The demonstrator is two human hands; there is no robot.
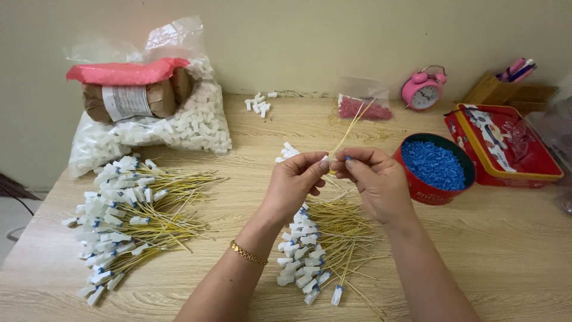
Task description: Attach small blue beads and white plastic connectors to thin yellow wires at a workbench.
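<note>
Wooden table (476,250) carries two heaps of finished yellow wires (134,209), so I judge much done. My left hand (295,179) and right hand (372,176) pinch one yellow wire (351,128); the tin of blue beads (434,166) is full.

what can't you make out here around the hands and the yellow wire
Head view only:
- What sits where the left hand and right hand pinch the yellow wire: fingertips cover it.
- The small blue piece at the right fingers: too small to tell its shape.
- The red tin of blue pieces: the right hand hides its near side.
</note>
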